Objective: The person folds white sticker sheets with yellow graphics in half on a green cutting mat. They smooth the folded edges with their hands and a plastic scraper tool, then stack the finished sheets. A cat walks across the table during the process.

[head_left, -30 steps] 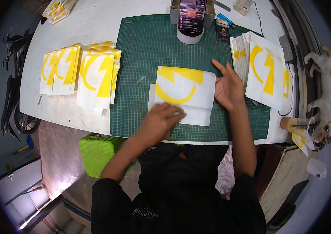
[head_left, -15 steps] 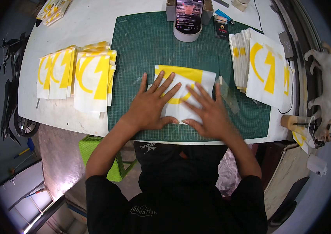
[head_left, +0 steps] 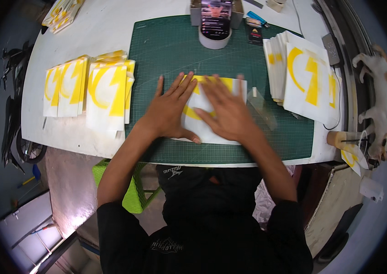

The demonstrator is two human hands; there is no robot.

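Flat on the green cutting mat (head_left: pixel 166 50) lies a white sheet with yellow print (head_left: pixel 221 132), partly covered by my hands. My left hand (head_left: pixel 170 107) rests open along the sheet's left side, its fingers pointing away from me and its thumb near the lower edge. My right hand (head_left: pixel 224 107) is flat over the sheet's middle and right, fingers spread and a little smeared by motion. Just right of the sheet, a clear plastic strip (head_left: pixel 263 112) lies on the mat. Whether the sheet is folded or in layers, I cannot tell.
Printed white-and-yellow pieces stand in piles at left (head_left: pixel 106 93) and right (head_left: pixel 310 82). A phone on a round white stand (head_left: pixel 215 39) is at the back, near a blue lighter (head_left: pixel 256 18) and a dark box (head_left: pixel 253 34). A cat (head_left: pixel 379 100) lies beyond the right edge, past a drink cup (head_left: pixel 339 139).
My right hand has slid up and left across the sheet, closer to my left hand. My left hand has shifted slightly up and left. The whole view has moved a little.
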